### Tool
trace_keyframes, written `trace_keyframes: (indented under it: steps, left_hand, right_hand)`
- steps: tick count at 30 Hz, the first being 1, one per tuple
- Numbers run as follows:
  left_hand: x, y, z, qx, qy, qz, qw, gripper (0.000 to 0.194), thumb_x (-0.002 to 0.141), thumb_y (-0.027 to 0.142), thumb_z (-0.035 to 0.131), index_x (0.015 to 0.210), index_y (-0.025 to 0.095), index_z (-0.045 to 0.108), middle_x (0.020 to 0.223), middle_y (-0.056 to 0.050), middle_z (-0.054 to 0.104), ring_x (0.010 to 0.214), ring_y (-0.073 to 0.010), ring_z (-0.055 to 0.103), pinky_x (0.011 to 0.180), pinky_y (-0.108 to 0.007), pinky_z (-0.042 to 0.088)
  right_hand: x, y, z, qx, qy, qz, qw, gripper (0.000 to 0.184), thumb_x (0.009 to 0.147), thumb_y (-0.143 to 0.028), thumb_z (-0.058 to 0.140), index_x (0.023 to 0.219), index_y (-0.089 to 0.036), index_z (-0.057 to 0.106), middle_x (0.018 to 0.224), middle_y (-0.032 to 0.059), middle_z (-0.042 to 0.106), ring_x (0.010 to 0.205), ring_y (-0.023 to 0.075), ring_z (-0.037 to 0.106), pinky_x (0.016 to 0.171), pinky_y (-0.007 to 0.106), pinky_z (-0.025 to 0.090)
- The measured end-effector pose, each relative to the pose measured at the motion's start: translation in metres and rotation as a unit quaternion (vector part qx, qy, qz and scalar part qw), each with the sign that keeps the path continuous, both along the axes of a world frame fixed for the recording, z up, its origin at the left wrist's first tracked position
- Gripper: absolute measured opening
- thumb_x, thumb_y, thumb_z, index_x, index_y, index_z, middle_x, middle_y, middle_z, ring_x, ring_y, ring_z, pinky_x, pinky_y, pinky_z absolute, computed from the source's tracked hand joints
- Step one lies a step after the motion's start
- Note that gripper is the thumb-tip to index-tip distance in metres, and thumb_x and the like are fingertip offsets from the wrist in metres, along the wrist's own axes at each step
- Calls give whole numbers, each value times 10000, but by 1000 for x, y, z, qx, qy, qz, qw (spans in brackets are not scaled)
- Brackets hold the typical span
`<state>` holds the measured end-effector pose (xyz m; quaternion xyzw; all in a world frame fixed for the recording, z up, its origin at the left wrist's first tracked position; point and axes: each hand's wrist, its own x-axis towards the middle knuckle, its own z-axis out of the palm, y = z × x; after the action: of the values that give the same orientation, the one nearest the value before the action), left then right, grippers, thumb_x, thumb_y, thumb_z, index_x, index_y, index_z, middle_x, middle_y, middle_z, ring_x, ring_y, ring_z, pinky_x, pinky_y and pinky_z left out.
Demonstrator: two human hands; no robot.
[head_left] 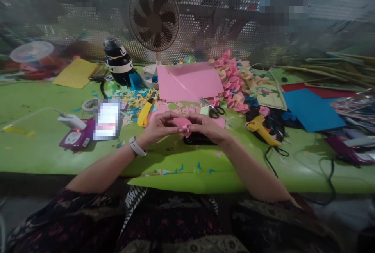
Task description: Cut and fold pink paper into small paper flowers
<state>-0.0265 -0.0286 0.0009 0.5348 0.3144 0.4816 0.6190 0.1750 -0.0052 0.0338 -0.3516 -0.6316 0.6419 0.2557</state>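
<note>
Over a green worktop [96, 163] littered with paper scraps [129, 108], you hold a small piece of pink paper [181, 121] between your left hand [162, 127] and your right hand [208, 127], just in front of you. The fingers of both hands are closed on it, the left gripping one side and the right the other, with a crumpled or curled bit showing at its lower edge near your thumbs; the exact fold is too small to tell.

For work this fine, a light pinch close to the edge probably serves you best, since thin paper is likely to crease or tear under a hard squeeze. Let one hand steady the piece while the other shapes it, and turn it in small steps so the curve comes out even. Your wrists would do well to stay raised, clear of the dark object [195, 139] beneath your right hand.

Beyond your fingers lie black-handled scissors [217, 112] and a large pink sheet [190, 83], with a heap of pink and peach paper shapes [233, 81] to its right. A yellow glue gun [263, 130] rests right of your right hand; its tip may be hot, so reach past it with care.
</note>
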Motion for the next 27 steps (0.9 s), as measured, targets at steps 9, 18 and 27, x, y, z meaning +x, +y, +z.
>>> trace_keyframes:
  steps: [9, 18, 27]
  left_hand:
    - [-3, 2, -2, 16, 52, 24, 998, 486, 693, 329, 881, 1094, 138, 685, 651, 15, 696, 582, -99, 667, 567, -196, 526]
    - [-4, 5, -1, 22, 62, -2, 998, 471, 744, 288, 843, 1132, 147, 616, 649, 44, 649, 613, -87, 641, 588, -193, 486]
    - [-9, 13, -1, 21, 19, -12, 1000, 411, 819, 326, 773, 1192, 195, 660, 812, 1, 649, 783, -108, 626, 722, -234, 506]
  right_hand:
    - [2, 1, -5, 177, -63, -33, 982, 284, 863, -367, 654, 1062, -179, 729, 1006, 44, 731, 903, 184, 661, 802, 308, 496]
    - [-6, -2, -14, 322, -75, -75, 941, 215, 913, -336, 593, 847, -187, 732, 847, 42, 751, 770, 163, 656, 729, 295, 495]
    - [0, 1, -8, 287, -79, -111, 948, 292, 896, -380, 539, 704, -192, 656, 708, 15, 604, 692, 158, 553, 668, 296, 443]
